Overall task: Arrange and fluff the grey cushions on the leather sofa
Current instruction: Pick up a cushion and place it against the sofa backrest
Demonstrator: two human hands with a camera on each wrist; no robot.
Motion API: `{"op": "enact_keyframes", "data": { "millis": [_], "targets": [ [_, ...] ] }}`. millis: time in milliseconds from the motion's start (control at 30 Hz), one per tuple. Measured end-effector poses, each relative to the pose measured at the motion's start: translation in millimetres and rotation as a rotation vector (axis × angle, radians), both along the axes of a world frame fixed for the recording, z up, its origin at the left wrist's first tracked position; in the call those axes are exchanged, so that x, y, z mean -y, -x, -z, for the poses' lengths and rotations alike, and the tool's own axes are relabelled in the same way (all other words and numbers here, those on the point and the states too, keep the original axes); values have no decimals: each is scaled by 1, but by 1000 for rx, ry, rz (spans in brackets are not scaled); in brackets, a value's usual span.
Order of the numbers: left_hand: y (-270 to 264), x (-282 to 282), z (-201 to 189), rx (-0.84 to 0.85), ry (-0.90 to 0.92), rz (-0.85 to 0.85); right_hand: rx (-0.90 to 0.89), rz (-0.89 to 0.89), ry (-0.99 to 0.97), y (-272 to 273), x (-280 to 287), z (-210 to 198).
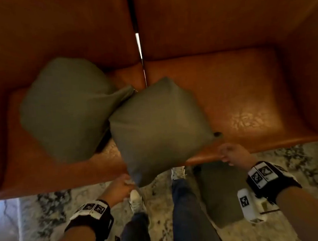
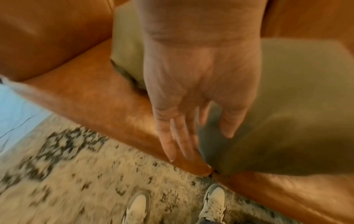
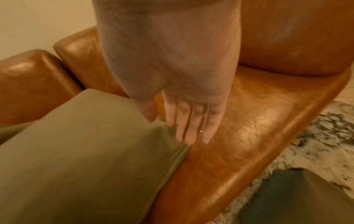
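From the head view I can't tell the fingers' state: my left hand (image 1: 121, 188) touches the near cushion's (image 1: 158, 128) bottom corner on the sofa (image 1: 247, 94); my right hand (image 1: 233, 153) hovers beside it. In the left wrist view fingers (image 2: 170, 142) lie straight against it. In the right wrist view fingers (image 3: 191, 125) hang straight, together.

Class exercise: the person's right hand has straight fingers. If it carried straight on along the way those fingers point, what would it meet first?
Most likely the near grey cushion: the right hand has fingertips just above its edge, where it meets the leather sofa seat. Depth is unclear, so the seat could come first.
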State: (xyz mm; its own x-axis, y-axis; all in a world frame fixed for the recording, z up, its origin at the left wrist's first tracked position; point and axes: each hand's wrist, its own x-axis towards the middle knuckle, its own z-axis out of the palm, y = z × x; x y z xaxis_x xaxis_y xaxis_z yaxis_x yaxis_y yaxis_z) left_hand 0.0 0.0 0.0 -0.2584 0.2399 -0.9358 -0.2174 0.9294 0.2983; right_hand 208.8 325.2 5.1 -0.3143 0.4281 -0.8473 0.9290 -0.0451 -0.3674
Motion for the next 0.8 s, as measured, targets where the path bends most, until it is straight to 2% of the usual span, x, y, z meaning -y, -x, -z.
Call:
{"op": "enact_keyframes", "data": {
  "millis": [67, 167, 267, 333, 400, 500, 600, 800],
  "targets": [
    [-2, -11, 20, 60, 103, -45, -14, -115, -171, 2, -29, 19],
    [-10, -26, 41, 119, 163, -232, -61, -269, -206, 14, -58, 47],
    [-20, -47, 48, 65, 143, -396, -110, -353, -72, 27, -66, 76],
    [-25, -55, 53, 7, 106, -452, -182, -310, 48, 34, -67, 85],
    [-28, -57, 58, -58, 78, -457, -229, -268, 47, 33, -66, 89],
    [-28, -56, 53, -183, 65, -425, -296, -186, -10, 31, -63, 84],
    [-24, -61, 33, -226, -24, -374, -332, -63, -58, 29, -67, 67],
    [-14, -72, -18, -331, -216, -286, -429, 117, -208, 18, -78, -4]
  ]
}}
